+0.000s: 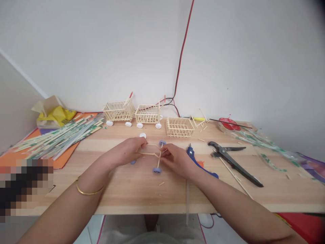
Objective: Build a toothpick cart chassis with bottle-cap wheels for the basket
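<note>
A small frame of thin wooden sticks [152, 150] with lilac wheels [156, 170] lies on the wooden table [142, 189]. My left hand [127, 152] pinches the frame's left side, fingers curled. My right hand [176, 158] pinches its right side near an axle stick. A white wheel [143, 135] lies just behind the frame.
Two finished stick carts [119, 112] [148, 115] on white wheels and a wheel-less stick basket [179, 127] stand at the back. A blue glue gun [193, 156], black pliers [233, 162], a red tape roll [228, 124] sit right. Wrapped stick bundles [61, 137] lie left.
</note>
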`<state>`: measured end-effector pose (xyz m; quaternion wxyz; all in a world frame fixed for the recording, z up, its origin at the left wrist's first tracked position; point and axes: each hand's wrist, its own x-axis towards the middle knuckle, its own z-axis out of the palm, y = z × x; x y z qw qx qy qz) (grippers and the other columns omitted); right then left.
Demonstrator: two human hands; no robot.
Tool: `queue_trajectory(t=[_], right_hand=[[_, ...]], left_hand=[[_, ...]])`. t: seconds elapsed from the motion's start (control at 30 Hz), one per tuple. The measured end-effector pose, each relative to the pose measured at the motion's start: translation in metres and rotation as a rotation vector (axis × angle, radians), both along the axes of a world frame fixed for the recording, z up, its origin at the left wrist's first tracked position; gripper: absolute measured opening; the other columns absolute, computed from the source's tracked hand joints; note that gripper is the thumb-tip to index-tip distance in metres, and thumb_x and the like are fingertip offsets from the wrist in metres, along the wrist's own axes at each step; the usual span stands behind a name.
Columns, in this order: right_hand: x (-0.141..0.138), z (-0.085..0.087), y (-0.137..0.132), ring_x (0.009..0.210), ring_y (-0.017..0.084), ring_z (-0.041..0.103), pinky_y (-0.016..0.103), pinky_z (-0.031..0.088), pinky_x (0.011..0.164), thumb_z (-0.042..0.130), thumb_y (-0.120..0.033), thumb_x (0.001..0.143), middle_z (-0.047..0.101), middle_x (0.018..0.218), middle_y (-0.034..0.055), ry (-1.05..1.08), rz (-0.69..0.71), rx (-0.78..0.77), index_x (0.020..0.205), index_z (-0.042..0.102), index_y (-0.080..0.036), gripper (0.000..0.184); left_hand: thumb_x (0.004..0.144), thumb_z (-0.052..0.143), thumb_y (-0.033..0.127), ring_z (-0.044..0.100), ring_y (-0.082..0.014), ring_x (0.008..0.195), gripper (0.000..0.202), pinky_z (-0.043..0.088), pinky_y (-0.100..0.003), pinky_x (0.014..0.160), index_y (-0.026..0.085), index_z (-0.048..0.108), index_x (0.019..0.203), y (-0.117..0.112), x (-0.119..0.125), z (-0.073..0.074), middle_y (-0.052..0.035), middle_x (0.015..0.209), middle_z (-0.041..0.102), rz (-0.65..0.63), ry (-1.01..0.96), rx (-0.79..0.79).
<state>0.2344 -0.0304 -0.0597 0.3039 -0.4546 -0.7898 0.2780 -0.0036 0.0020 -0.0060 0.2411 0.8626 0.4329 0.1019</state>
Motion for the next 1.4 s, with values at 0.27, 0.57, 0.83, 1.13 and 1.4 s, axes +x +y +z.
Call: queue_trajectory(t=[0.27, 0.57, 0.83, 1.13, 1.4], right_hand=[[0.001, 0.0, -0.001, 0.079, 0.015, 0.067, 0.029, 0.053, 0.073, 0.06, -0.016, 0.08, 0.065, 0.092, 0.004, 0.006, 0.002, 0.013, 0.1, 0.053, -0.02, 0.021], [0.0, 0.002, -0.001, 0.079, 0.015, 0.067, 0.03, 0.053, 0.074, 0.059, -0.017, 0.081, 0.064, 0.093, 0.0047, -0.009, 0.003, 0.015, 0.101, 0.053, -0.02, 0.021], [0.0, 0.006, -0.003, 0.078, 0.015, 0.068, 0.031, 0.053, 0.073, 0.059, -0.019, 0.082, 0.065, 0.093, 0.0056, 0.001, -0.003, 0.047, 0.102, 0.052, -0.02, 0.021], [0.005, 0.014, -0.005, 0.075, 0.014, 0.063, 0.029, 0.049, 0.072, 0.057, -0.02, 0.084, 0.064, 0.093, 0.0041, -0.036, -0.054, 0.169, 0.097, 0.053, -0.021, 0.014], [0.008, 0.025, -0.009, 0.071, 0.014, 0.06, 0.026, 0.046, 0.068, 0.054, -0.018, 0.084, 0.063, 0.082, 0.0018, 0.002, -0.133, 0.254, 0.086, 0.055, -0.022, 0.005]], left_hand=[[0.072, 0.052, 0.013, 0.053, -0.0161, 0.072, 0.012, 0.035, -0.025, 0.062, 0.02, 0.046, 0.079, -0.001, 0.0, 0.003, 0.0007, 0.081, 0.057, 0.01, 0.007, -0.016], [0.073, 0.054, 0.018, 0.057, -0.0181, 0.076, 0.013, 0.04, -0.027, 0.067, 0.02, 0.05, 0.085, 0.0, -0.002, 0.0, -0.0012, 0.085, 0.06, 0.019, 0.022, 0.007], [0.079, 0.051, 0.026, 0.059, -0.0201, 0.094, 0.008, 0.046, -0.032, 0.08, 0.021, 0.052, 0.086, 0.003, -0.017, 0.011, -0.0062, 0.112, 0.064, 0.095, -0.175, -0.01], [0.078, 0.059, 0.047, 0.043, -0.011, 0.052, 0.038, 0.031, -0.024, 0.052, 0.019, 0.045, 0.058, 0.006, -0.011, 0.016, 0.0042, 0.054, 0.048, 0.357, -0.233, 0.212], [0.093, 0.037, 0.042, 0.054, -0.0143, 0.059, 0.046, 0.04, -0.027, 0.062, 0.018, 0.056, 0.058, 0.005, -0.015, 0.022, -0.0003, 0.058, 0.058, 0.298, -0.404, 0.269]])
